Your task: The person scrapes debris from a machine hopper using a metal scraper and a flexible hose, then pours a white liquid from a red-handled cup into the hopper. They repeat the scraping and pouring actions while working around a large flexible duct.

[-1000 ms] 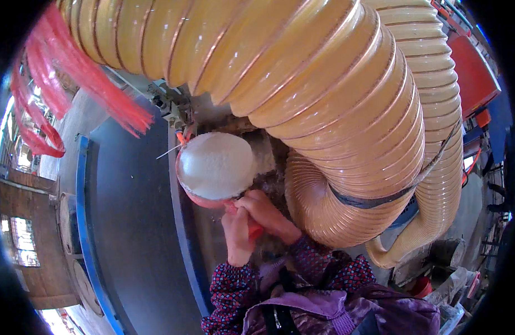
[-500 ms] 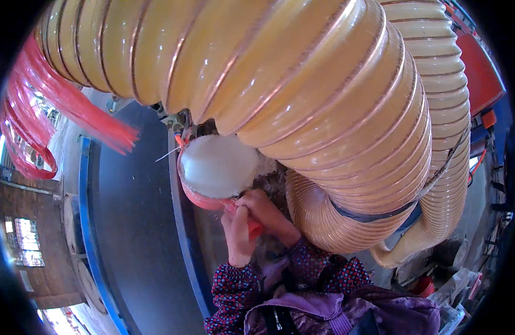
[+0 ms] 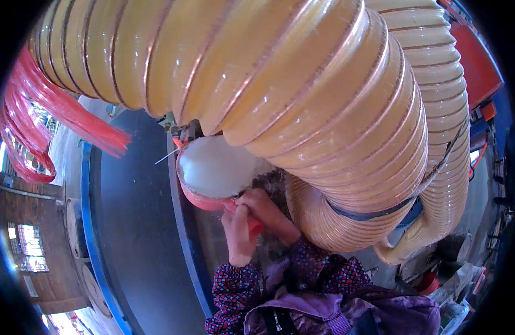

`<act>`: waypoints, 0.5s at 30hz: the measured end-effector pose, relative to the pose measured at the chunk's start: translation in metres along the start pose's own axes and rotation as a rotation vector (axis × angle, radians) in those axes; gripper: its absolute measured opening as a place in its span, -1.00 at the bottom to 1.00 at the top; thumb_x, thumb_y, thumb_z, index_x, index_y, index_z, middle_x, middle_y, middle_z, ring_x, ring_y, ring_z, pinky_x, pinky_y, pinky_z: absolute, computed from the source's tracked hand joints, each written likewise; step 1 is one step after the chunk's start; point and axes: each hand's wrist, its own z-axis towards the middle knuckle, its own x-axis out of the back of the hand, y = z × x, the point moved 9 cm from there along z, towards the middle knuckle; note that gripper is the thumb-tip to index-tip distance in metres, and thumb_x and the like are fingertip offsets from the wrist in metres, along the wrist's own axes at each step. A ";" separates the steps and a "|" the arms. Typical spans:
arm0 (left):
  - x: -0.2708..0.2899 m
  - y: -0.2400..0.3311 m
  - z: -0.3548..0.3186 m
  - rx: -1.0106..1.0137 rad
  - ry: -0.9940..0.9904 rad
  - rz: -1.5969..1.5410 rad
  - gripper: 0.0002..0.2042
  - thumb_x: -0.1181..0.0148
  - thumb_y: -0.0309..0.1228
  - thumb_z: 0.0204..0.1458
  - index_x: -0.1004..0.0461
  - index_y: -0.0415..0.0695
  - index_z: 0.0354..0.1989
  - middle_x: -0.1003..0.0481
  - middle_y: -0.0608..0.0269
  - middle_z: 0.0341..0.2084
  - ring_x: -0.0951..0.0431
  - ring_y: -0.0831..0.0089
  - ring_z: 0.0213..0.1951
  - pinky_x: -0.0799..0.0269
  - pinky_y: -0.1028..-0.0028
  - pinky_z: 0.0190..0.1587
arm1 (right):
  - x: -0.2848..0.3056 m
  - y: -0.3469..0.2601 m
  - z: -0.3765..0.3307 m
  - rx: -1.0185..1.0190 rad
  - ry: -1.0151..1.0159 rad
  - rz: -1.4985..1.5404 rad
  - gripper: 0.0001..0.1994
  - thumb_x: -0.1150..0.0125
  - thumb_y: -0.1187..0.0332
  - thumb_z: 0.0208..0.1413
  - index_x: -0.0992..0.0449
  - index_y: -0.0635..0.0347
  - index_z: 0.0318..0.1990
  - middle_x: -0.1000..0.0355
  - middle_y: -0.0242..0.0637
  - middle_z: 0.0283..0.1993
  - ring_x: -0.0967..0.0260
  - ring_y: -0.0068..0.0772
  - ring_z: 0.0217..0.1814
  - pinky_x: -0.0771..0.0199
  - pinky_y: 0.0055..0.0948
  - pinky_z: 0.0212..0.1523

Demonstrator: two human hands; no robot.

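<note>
A red plastic dipper (image 3: 200, 200) with a hollow tube handle (image 3: 255, 227) is in front of me, under the big hose. White stuff (image 3: 215, 167) shows across its round mouth; whether this is powder or liquid I cannot tell. My left hand (image 3: 238, 237) is closed around the handle, its thumb up near the rim. Beside it, my right hand (image 3: 262, 209) is closed where the handle meets the bowl. The fingertips of both hands meet there and partly hide each other.
A thick yellowish ribbed hose (image 3: 302, 95) arches overhead and bends down on the right, a dark strap (image 3: 374, 214) around it. A dark conveyor belt (image 3: 134, 223) with blue side rails runs along the left. Pink plastic strands (image 3: 73, 120) hang at the upper left.
Both hands keep their hold on the dipper with almost no movement. The view has shifted slightly, so the hose and pink strands sit a little further left.
</note>
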 end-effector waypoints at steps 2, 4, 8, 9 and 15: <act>-0.002 -0.012 0.000 0.100 -0.007 -0.126 -0.93 0.01 -0.51 -0.14 -0.32 -0.26 -0.51 -0.40 0.20 -0.59 -0.40 0.40 -0.53 -0.29 0.47 -0.48 | -0.004 0.008 0.001 -0.064 -0.023 0.080 -0.87 -0.04 0.40 -0.15 -0.45 0.25 -0.46 -0.39 -0.08 -0.42 -0.35 -0.11 -0.32 -0.31 -0.30 -0.30; -0.006 -0.029 -0.003 0.261 -0.028 -0.318 -0.88 0.07 -0.48 -0.08 -0.36 -0.26 -0.41 -0.38 0.30 -0.54 -0.38 0.54 -0.48 -0.28 0.54 -0.46 | 0.001 -0.001 0.002 0.021 -0.004 -0.016 -0.88 -0.05 0.39 -0.15 -0.44 0.23 -0.46 -0.39 -0.09 -0.42 -0.34 -0.11 -0.32 -0.30 -0.30 -0.29; -0.005 -0.040 -0.005 0.336 0.039 -0.470 -0.90 -0.05 -0.51 -0.23 -0.33 -0.24 -0.50 -0.40 0.12 -0.59 -0.43 0.29 -0.51 -0.29 0.45 -0.48 | 0.010 -0.016 -0.002 0.151 0.110 -0.019 -0.88 -0.06 0.38 -0.14 -0.43 0.21 -0.45 -0.38 -0.11 -0.40 -0.33 -0.09 -0.30 -0.29 -0.29 -0.27; -0.005 -0.039 -0.005 0.325 0.058 -0.485 -0.89 -0.08 -0.52 -0.27 -0.32 -0.24 -0.53 -0.41 0.08 -0.61 -0.45 0.22 -0.52 -0.29 0.43 -0.48 | 0.009 -0.014 -0.001 0.132 0.088 -0.023 -0.88 -0.06 0.38 -0.15 -0.43 0.21 -0.44 -0.38 -0.11 -0.39 -0.33 -0.09 -0.30 -0.29 -0.29 -0.27; -0.002 -0.019 -0.001 0.076 -0.033 -0.123 -0.89 -0.02 -0.52 -0.20 -0.34 -0.24 -0.45 -0.41 0.19 -0.56 -0.44 0.36 -0.48 -0.30 0.48 -0.46 | 0.007 -0.005 -0.001 0.009 0.043 0.035 -0.87 -0.07 0.37 -0.15 -0.43 0.22 -0.43 -0.38 -0.11 -0.40 -0.32 -0.09 -0.30 -0.28 -0.28 -0.27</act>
